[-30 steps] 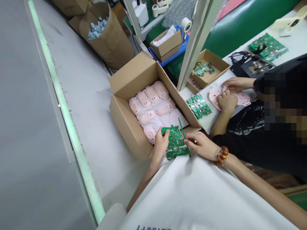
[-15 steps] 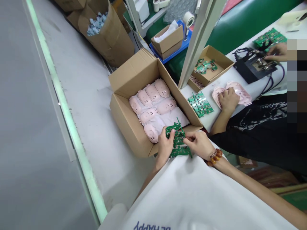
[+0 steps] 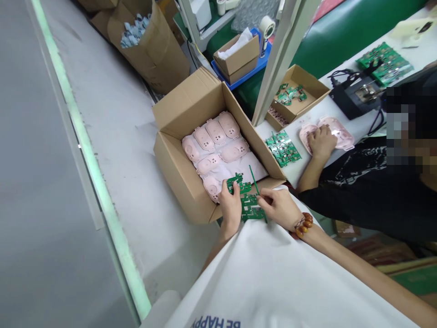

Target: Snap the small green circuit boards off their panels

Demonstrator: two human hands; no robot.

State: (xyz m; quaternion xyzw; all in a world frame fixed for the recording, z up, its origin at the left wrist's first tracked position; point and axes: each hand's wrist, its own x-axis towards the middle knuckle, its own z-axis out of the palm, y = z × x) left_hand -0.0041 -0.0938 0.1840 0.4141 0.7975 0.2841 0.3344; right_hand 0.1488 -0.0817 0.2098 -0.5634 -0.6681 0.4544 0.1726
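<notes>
My left hand (image 3: pixel 231 207) pinches a small green circuit board (image 3: pixel 244 186) between thumb and fingers, over the near edge of the open carton. Just below that piece, my right hand (image 3: pixel 282 207) is closed on a larger green circuit board panel (image 3: pixel 251 212). A thin green edge strip (image 3: pixel 253 177) juts up from the panel beside my right fingers. A narrow gap shows between the small board and the panel's strip. Inside the carton (image 3: pixel 186 107), several pink plastic shells (image 3: pixel 204 138) lie on a white sheet (image 3: pixel 254 166).
On the right, a co-worker's hand (image 3: pixel 322 140) rests on a pink shell (image 3: pixel 341 132). Nearby are stacked green panels (image 3: pixel 284 149), a small box of boards (image 3: pixel 316 89) and a black device (image 3: pixel 351 98). A grey post (image 3: pixel 278 59) rises behind the carton.
The small board has come away from the panel and moved left with my left hand. My right hand keeps the panel. The co-worker has leaned in, covering the hand at the black device.
</notes>
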